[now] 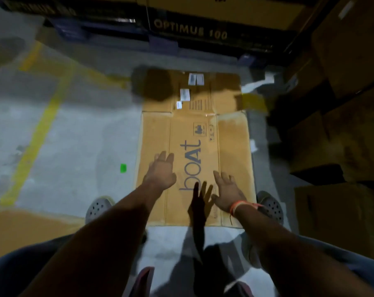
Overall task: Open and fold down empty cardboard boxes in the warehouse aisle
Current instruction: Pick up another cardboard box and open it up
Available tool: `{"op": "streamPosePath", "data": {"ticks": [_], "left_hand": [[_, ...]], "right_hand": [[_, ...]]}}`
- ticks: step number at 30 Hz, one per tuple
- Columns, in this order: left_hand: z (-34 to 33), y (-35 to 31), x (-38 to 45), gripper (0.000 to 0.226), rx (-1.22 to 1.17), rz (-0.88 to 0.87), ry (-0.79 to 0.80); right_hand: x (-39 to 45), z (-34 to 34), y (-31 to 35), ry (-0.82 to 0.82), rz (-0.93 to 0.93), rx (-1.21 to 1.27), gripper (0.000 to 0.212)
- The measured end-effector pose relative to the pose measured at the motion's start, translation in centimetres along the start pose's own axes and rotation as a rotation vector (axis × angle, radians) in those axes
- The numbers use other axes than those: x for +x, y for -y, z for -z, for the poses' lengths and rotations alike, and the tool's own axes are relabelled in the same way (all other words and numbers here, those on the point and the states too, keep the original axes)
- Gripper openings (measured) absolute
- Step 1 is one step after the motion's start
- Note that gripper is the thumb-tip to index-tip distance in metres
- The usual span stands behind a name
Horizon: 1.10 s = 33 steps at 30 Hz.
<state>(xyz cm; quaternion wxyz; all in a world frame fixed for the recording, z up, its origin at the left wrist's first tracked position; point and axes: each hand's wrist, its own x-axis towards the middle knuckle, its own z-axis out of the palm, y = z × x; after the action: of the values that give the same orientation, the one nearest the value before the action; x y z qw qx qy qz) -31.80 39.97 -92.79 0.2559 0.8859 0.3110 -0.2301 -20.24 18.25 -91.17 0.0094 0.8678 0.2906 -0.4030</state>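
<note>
The left hand (161, 171) is stretched out over a flattened cardboard box (194, 133), fingers straight and together, holding nothing. The right hand (227, 192) reaches out beside it with fingers spread and straight, likewise holding nothing; an orange band (238, 205) circles its wrist. Whether either palm touches the cardboard cannot be told, though the right hand throws a sharp dark shadow on the panel just to its left.

The box lies flat on the grey concrete floor (74, 136), running away from the person, with the word "boAt" printed along its middle panel between the two hands. Its far flaps are folded out flat and carry several small white labels (195, 79); part of that far end sits in dark shadow. A grey perforated clog (97, 207) stands at the box's near left corner and another (271, 207) at its near right corner.

Yellow painted lines (40, 133) cross the floor to the left, and a small green spot (123, 168) lies between them and the box. Brown cartons (342, 125) are stacked along the right side. At the far end a dark carton marked "OPTIMUS 100" (190, 31) stands on a blue pallet (108, 28). Another piece of cardboard (21, 228) lies at the lower left.
</note>
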Motion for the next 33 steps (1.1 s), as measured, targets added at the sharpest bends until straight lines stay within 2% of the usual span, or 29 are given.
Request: {"op": "streamPosePath", "data": {"ticks": [7,11,15,20,23,26,28,30,33], "left_hand": [[-2.7,0.5,7.1,0.078,0.084,-0.046,0.02],[-5.0,1.0,10.3,0.081,0.166,-0.076,0.1],[-6.9,0.7,12.4,0.086,0.232,-0.032,0.188],[-9.1,0.2,13.6,0.095,0.356,0.016,0.313],[-9.7,-0.1,13.4,0.101,0.435,0.035,0.306],[-9.7,-0.5,13.5,0.094,0.453,0.037,0.247],[-9.0,-0.4,13.7,0.079,0.406,0.042,0.192],[-8.0,0.2,13.9,0.06,0.255,0.082,0.072],[-6.1,1.2,14.6,0.042,0.045,0.301,-0.139]], "right_hand": [[8.9,-1.2,-0.5,-0.027,0.03,0.008,0.09],[12.9,-2.3,-0.3,-0.001,0.06,-0.047,0.093],[15.3,-3.2,0.1,0.003,0.087,-0.1,0.094],[17.5,-5.0,-0.7,0.129,0.075,-0.202,0.106],[18.2,-5.5,-0.6,0.163,0.047,-0.283,0.112],[18.5,-4.4,-0.5,0.176,0.054,-0.22,0.108],[18.3,-3.2,-0.9,0.098,0.096,-0.161,0.098],[18.1,-2.3,-2.0,-0.11,0.094,-0.128,0.086],[18.2,-0.9,-4.3,-0.393,-0.082,-0.099,0.071]]}}
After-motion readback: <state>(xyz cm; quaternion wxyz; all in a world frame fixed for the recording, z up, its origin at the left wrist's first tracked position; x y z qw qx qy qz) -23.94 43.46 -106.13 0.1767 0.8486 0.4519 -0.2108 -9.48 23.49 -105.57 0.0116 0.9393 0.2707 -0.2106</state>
